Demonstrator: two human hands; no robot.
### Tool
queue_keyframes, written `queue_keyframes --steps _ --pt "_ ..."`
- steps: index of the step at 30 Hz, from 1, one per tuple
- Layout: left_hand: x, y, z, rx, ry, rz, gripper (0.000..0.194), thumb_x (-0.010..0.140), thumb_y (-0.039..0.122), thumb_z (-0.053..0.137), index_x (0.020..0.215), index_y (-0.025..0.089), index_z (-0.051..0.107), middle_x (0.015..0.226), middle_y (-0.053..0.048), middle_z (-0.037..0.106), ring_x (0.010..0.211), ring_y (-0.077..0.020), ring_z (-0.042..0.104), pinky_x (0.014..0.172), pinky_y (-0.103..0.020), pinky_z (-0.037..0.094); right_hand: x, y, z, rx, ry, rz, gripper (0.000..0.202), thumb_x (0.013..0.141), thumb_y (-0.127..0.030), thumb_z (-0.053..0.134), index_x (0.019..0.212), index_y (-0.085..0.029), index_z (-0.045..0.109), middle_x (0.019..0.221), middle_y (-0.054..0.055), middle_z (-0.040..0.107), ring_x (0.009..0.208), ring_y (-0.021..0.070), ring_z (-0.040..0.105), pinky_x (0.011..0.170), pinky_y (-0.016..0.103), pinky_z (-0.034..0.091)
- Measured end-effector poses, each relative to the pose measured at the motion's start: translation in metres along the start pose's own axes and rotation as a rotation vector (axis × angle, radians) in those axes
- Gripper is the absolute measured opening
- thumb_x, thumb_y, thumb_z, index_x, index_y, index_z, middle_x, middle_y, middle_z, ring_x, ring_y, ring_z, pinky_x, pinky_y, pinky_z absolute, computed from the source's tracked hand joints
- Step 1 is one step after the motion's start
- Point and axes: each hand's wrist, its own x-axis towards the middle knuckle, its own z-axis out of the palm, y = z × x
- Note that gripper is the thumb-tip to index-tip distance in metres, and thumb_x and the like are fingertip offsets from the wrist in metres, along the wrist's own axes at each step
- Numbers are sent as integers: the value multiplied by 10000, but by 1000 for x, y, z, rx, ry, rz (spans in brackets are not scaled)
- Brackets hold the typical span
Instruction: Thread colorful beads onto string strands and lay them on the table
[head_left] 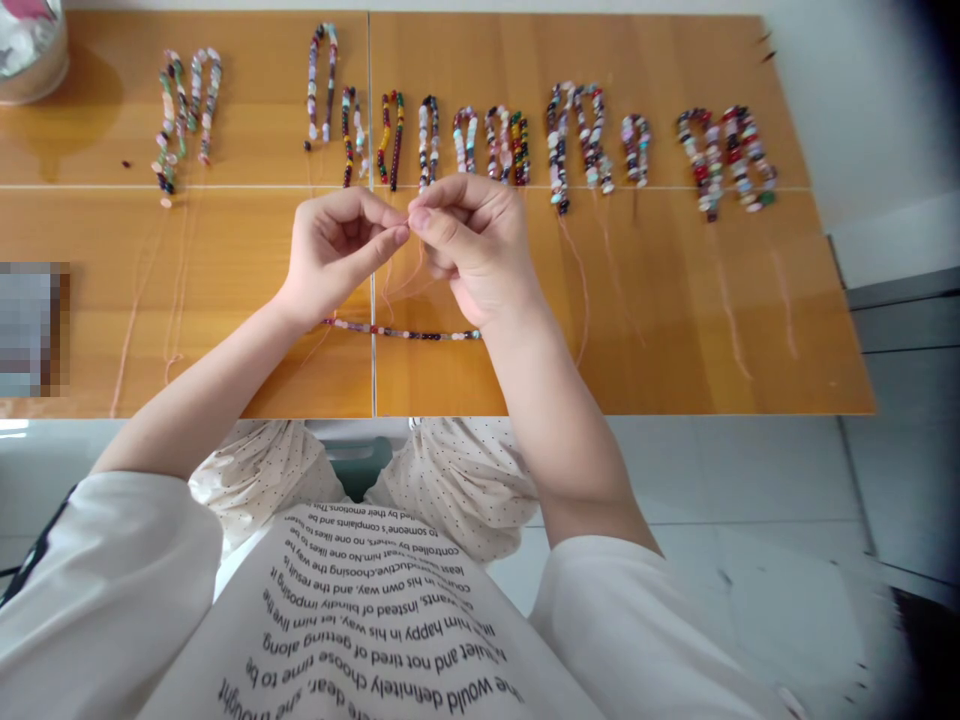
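My left hand (341, 245) and my right hand (472, 235) meet above the table, thumbs and forefingers pinched with the fingertips touching. Between them they hold a thin pinkish thread (388, 285), which hangs in loose loops under the fingers. Below my wrists a strand of small mixed-colour beads (409, 333) lies across the tabletop in a shallow curve. My forearms and right wrist hide its ends. Just beyond my fingers lies a folded string of dark and pale beads (429, 130).
Several folded bead strings lie along the far side of the wooden table (675, 300), among them a pale and green one (171, 120) and a red and white one (701, 160). Their loose threads trail toward me. A container (34, 60) stands at the far left, and a pixelated object (30, 330) lies nearer.
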Motion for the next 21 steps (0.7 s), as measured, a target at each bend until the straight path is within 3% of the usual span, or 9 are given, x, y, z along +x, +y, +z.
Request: queue_keyframes --steps 4,10,17,21 --pt "0 3 1 -29 34 -63 283 765 454 806 720 203 684 642 12 593 607 -76 607 568 -222 514 0 0 -1 13 2 -8 447 666 -626 824 760 -264 579 525 -74 289 486 87 202 460 303 188" --pt "1 4 0 -20 35 -106 358 718 511 825 681 195 660 625 6 556 593 -81 572 561 -231 500 -1 -3 1 53 13 -17 431 641 -598 855 745 -266 600 509 -70 314 475 89 198 460 311 162" --pt "0 7 -1 -9 20 -106 367 723 510 819 653 200 637 607 10 538 540 -60 465 498 -221 409 -2 -3 2 21 14 -12 486 700 -676 780 783 -254 553 526 -77 283 499 83 172 480 310 144" --pt "0 6 -2 -1 41 -109 371 719 471 825 622 193 599 561 21 478 505 -58 392 463 -231 330 -1 -2 2 51 3 -28 466 695 -644 803 772 -258 554 517 -83 239 489 83 151 470 315 120"
